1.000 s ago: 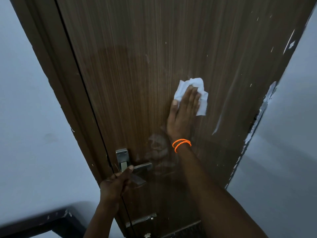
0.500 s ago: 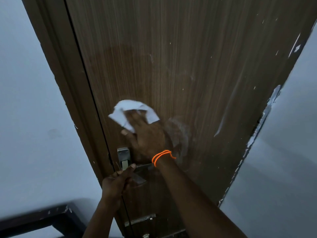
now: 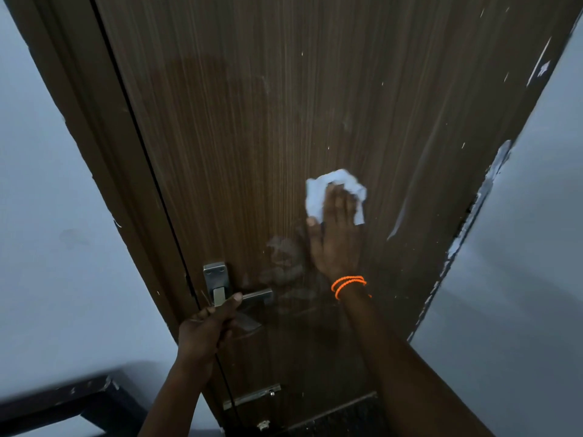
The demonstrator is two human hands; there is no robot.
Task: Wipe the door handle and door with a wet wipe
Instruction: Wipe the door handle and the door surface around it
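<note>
A brown wood-grain door [image 3: 252, 121] fills the view. My right hand [image 3: 336, 238], with orange bands at the wrist, presses a crumpled white wet wipe [image 3: 315, 193] flat against the door, right of and above the handle. A metal lever door handle [image 3: 255, 296] on a steel plate sits at the lower left of the door. My left hand [image 3: 208, 326] is closed around the handle's near end, thumb on top. Damp smears show on the door between the handle and my right hand.
The dark door frame [image 3: 94, 137] runs along the left, with pale wall [image 3: 47, 247] beyond. White paint flecks mark the door's right edge [image 3: 473, 216]. A metal latch [image 3: 252, 395] sits low on the door. A dark ledge [image 3: 63, 405] crosses the bottom left.
My right hand swept the wipe from the door's right side to the left above the handle, then back right to the middle. My left hand stayed on the handle.
</note>
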